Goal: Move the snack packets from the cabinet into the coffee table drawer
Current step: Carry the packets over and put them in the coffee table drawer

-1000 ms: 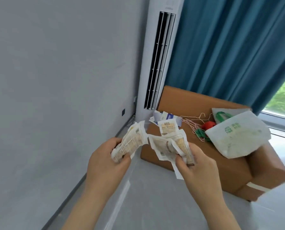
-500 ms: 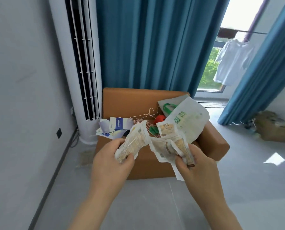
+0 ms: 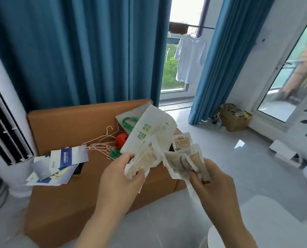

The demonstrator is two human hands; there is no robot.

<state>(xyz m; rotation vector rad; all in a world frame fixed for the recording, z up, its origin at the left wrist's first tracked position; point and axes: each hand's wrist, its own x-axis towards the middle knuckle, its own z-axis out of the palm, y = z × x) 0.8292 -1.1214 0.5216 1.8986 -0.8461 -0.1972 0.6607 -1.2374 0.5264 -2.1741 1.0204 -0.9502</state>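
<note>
Both our forearms reach forward at chest height, palms turned inward. Our left hand (image 3: 121,178) is clamped on one snack packet (image 3: 145,158), thumb over its lower end, packet angled up to the right. Our right hand (image 3: 211,183) pinches a fanned bunch of packets (image 3: 183,162) between thumb and fingers. The two bunches sit just beside each other, in the air above the brown sofa's (image 3: 63,126) right front corner. White bag (image 3: 149,129) lies behind them on the seat.

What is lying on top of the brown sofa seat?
On the brown sofa: leaflets, wire hangers, a red object, a white bag. Whatever lies under the bag is hidden.
</note>
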